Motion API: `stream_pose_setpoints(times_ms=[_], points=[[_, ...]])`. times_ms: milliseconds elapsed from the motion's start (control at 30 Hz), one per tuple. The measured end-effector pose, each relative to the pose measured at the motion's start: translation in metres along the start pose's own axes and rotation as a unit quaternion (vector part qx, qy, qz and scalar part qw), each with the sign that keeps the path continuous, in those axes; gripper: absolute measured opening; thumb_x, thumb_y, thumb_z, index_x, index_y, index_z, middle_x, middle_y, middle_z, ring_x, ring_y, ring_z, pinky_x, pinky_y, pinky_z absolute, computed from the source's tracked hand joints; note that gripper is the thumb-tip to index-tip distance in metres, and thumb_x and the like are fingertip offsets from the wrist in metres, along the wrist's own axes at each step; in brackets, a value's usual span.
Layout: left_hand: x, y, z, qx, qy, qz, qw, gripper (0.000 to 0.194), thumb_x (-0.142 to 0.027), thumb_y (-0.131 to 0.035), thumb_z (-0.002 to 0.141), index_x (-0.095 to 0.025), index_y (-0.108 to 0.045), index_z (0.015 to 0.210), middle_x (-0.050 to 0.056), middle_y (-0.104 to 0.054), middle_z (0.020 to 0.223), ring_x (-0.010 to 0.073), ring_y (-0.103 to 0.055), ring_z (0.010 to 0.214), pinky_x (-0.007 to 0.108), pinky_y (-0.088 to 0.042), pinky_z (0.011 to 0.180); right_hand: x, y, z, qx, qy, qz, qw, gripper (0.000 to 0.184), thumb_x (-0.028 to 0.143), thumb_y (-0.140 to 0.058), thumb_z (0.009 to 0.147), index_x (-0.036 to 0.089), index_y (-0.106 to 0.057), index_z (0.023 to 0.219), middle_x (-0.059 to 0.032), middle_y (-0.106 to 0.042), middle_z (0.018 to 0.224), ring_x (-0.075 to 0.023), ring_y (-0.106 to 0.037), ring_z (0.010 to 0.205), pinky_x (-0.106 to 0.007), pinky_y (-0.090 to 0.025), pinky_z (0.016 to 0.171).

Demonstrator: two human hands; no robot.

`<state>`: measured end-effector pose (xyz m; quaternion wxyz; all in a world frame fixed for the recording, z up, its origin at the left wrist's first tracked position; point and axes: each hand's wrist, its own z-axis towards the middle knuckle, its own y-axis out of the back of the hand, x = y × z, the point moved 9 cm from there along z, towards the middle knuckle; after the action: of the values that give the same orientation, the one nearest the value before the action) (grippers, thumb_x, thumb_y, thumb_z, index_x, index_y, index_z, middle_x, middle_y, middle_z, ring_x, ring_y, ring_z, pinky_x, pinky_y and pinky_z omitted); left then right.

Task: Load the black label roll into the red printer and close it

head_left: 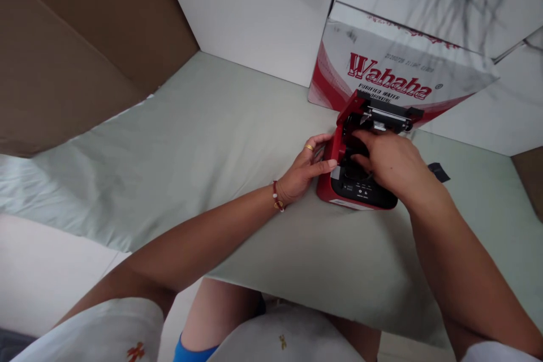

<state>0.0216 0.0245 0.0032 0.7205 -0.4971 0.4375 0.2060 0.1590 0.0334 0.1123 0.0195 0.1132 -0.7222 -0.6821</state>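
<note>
A small red and black label printer (365,195) stands on the cloth-covered table with its lid (388,112) raised. My left hand (309,163) grips the printer's left side, thumb on the upper edge and fingers against the outer wall. Inside the dark compartment are the fingers of my right hand (384,158), coming in from the right. Its index finger and thumb are spread apart; their tips are partly lost in shadow, and I see nothing held between them. Buttons and small white markings show on the black front panel.
Behind the printer stands a white and red Wahaha water carton (390,68). A small black piece (438,172) lies to the right on the pale green cloth (237,124). A large brown cardboard box (85,39) takes up the left, and white boxes (254,11) line the back.
</note>
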Motion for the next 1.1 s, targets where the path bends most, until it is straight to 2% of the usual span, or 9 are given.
stream_pose_setpoints(times_ms=[100, 200, 367, 533, 667, 800, 933, 1033, 1100], points=[[-0.003, 0.000, -0.002, 0.006, -0.019, 0.041, 0.999, 0.073, -0.061, -0.089, 0.088, -0.031, -0.055, 0.145, 0.011, -0.064, 0.156, 0.0349, -0.057, 0.153, 0.057, -0.040, 0.133, 0.001, 0.019, -0.020, -0.078, 0.067, 0.117, 0.988, 0.043, 0.035, -0.071, 0.105, 0.022, -0.075, 0.146, -0.0159, -0.084, 0.123, -0.0361, -0.082, 0.103, -0.049, -0.064, 0.086], [-0.028, 0.003, -0.012, -0.038, -0.136, 0.219, 0.966, 0.057, -0.060, -0.074, 0.101, -0.030, -0.056, 0.145, 0.013, -0.058, 0.158, 0.0337, -0.053, 0.156, 0.057, -0.043, 0.132, 0.007, 0.040, -0.064, -0.150, 0.181, 0.249, 0.939, 0.025, 0.032, -0.064, 0.112, 0.026, -0.081, 0.130, -0.0074, -0.086, 0.123, -0.0271, -0.082, 0.110, -0.043, -0.065, 0.099], [-0.074, -0.047, -0.064, -0.022, -0.425, 0.511, 0.747, 0.048, -0.043, -0.063, 0.108, -0.028, -0.058, 0.153, 0.011, -0.070, 0.141, 0.0316, -0.058, 0.153, 0.057, -0.046, 0.132, 0.015, 0.024, -0.134, -0.188, 0.253, 0.232, 0.920, 0.043, 0.017, -0.071, 0.107, 0.022, -0.072, 0.149, -0.0119, -0.077, 0.152, -0.0297, -0.069, 0.145, -0.050, -0.056, 0.124], [-0.069, -0.089, -0.090, 0.035, -0.509, 0.616, 0.600, 0.039, -0.035, -0.068, 0.105, -0.030, -0.070, 0.144, 0.000, -0.084, 0.117, 0.0195, -0.075, 0.123, 0.039, -0.050, 0.128, 0.011, 0.003, -0.161, -0.195, 0.250, 0.229, 0.920, 0.059, 0.014, -0.072, 0.105, 0.022, -0.062, 0.163, -0.0132, -0.071, 0.160, -0.0282, -0.061, 0.156, -0.055, -0.040, 0.139], [-0.070, -0.094, -0.091, 0.012, -0.524, 0.629, 0.575, 0.024, -0.023, -0.074, 0.103, -0.029, -0.077, 0.125, -0.005, -0.086, 0.105, 0.0153, -0.076, 0.112, 0.035, -0.052, 0.124, -0.023, 0.008, -0.140, -0.230, 0.161, 0.346, 0.895, 0.038, 0.023, -0.067, 0.110, 0.031, -0.076, 0.147, -0.0062, -0.080, 0.147, -0.0274, -0.073, 0.141, -0.055, -0.050, 0.131], [-0.072, -0.095, -0.091, 0.005, -0.527, 0.615, 0.586, 0.020, -0.016, -0.080, 0.100, -0.028, -0.079, 0.116, -0.006, -0.085, 0.101, 0.0125, -0.075, 0.108, 0.032, -0.053, 0.120, -0.098, -0.008, -0.083, -0.332, -0.077, 0.526, 0.779, 0.034, 0.047, -0.061, 0.114, 0.035, -0.079, 0.140, -0.0074, -0.078, 0.149, -0.0311, -0.074, 0.139, -0.056, -0.058, 0.121], [-0.072, -0.096, -0.091, 0.006, -0.519, 0.628, 0.580, 0.017, -0.019, -0.077, 0.104, -0.030, -0.079, 0.117, -0.007, -0.084, 0.100, 0.0121, -0.074, 0.106, 0.031, -0.052, 0.119, -0.111, -0.022, -0.013, -0.296, -0.074, 0.625, 0.718, 0.051, 0.063, -0.048, 0.113, 0.035, -0.071, 0.149, -0.0092, -0.069, 0.163, -0.0321, -0.063, 0.154, -0.061, -0.054, 0.125], [-0.072, -0.096, -0.092, 0.011, -0.519, 0.633, 0.574, 0.018, -0.020, -0.078, 0.103, -0.030, -0.079, 0.118, -0.006, -0.084, 0.102, 0.0123, -0.074, 0.108, 0.031, -0.051, 0.121, -0.099, -0.015, 0.000, -0.266, -0.042, 0.636, 0.723, 0.072, 0.073, -0.029, 0.114, 0.027, -0.076, 0.141, -0.0135, -0.079, 0.145, -0.0348, -0.070, 0.146, -0.062, -0.055, 0.123], [-0.072, -0.096, -0.092, 0.016, -0.519, 0.631, 0.576, 0.021, -0.018, -0.080, 0.101, -0.029, -0.079, 0.119, -0.005, -0.084, 0.104, 0.0127, -0.073, 0.109, 0.032, -0.049, 0.122, -0.086, -0.006, -0.015, -0.260, -0.022, 0.563, 0.784, 0.086, 0.074, -0.015, 0.114, 0.023, -0.080, 0.136, -0.0153, -0.084, 0.130, -0.0363, -0.075, 0.138, -0.063, -0.055, 0.122]])
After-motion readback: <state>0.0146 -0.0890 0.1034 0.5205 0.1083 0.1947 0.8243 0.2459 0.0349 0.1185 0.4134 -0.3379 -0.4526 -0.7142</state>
